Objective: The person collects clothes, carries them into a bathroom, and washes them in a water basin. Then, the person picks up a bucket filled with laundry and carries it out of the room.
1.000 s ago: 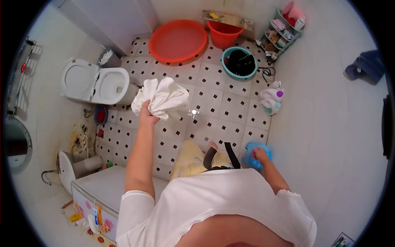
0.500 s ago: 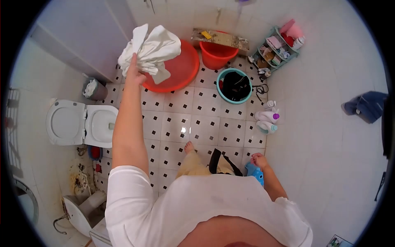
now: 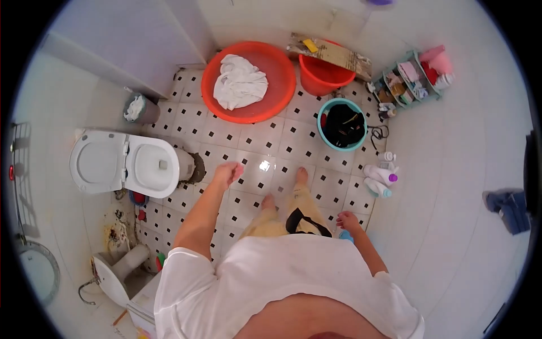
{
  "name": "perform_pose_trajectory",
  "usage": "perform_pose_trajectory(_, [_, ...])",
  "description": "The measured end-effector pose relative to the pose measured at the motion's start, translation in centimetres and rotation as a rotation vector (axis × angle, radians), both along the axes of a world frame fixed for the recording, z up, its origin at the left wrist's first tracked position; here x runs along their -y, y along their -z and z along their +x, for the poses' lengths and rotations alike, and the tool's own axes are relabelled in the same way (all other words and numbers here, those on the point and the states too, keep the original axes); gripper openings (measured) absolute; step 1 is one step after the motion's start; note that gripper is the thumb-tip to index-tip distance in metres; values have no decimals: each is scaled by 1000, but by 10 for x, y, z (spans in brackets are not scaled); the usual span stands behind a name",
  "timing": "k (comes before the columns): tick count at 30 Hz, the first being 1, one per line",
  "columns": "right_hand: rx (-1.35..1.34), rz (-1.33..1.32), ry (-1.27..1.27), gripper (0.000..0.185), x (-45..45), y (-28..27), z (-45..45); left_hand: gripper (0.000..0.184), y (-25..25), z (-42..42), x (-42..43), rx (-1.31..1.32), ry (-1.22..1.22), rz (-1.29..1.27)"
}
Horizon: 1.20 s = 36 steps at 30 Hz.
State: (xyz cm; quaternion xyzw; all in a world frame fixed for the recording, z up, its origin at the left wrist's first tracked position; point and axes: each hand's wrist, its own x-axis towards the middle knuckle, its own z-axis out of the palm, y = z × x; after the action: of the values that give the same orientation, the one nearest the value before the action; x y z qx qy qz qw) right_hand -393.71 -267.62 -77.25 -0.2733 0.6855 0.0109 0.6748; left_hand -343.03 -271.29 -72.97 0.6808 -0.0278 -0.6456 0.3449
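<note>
A crumpled white cloth (image 3: 240, 82) lies in the large round red basin (image 3: 283, 93) at the back. My left hand (image 3: 228, 174) is over the tiled floor, in front of that basin and apart from the cloth. Its fingers are curled together with nothing visible in them. My right hand (image 3: 348, 220) hangs low at my right side, just above a blue object (image 3: 345, 235) that my body partly hides. The fingers of this hand are loosely bent and slightly apart, holding nothing.
Right of the basin are a red bucket (image 3: 318, 85) under a worn board (image 3: 333, 55) and a teal basin (image 3: 322, 131) of dark clothes. Bottles (image 3: 380, 174) and a shelf (image 3: 412, 101) line the right wall. A toilet (image 3: 172, 169), bin (image 3: 148, 112) and sink (image 3: 110, 282) stand left.
The white cloth has left my left hand and now lies in the red basin. That hand first reached forward with the cloth, then came back toward me. The blue object is now mostly hidden.
</note>
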Motion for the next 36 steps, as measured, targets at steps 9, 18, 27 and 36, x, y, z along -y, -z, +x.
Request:
perform_pose_trajectory(9, [196, -405, -642, 28, 122, 47, 44, 23, 17, -80, -104, 310, 114, 262])
perform_pose_trajectory(18, [54, -349, -1381, 24, 201, 40, 97, 24, 14, -135, -90, 718, 488, 313])
perform_pose_trajectory(27, [327, 155, -1106, 28, 282, 35, 132, 26, -37, -100, -46, -26, 237, 175])
perform_pose_trajectory(36, [265, 933, -930, 28, 361, -24, 190, 35, -4, -15, -56, -639, -197, 557])
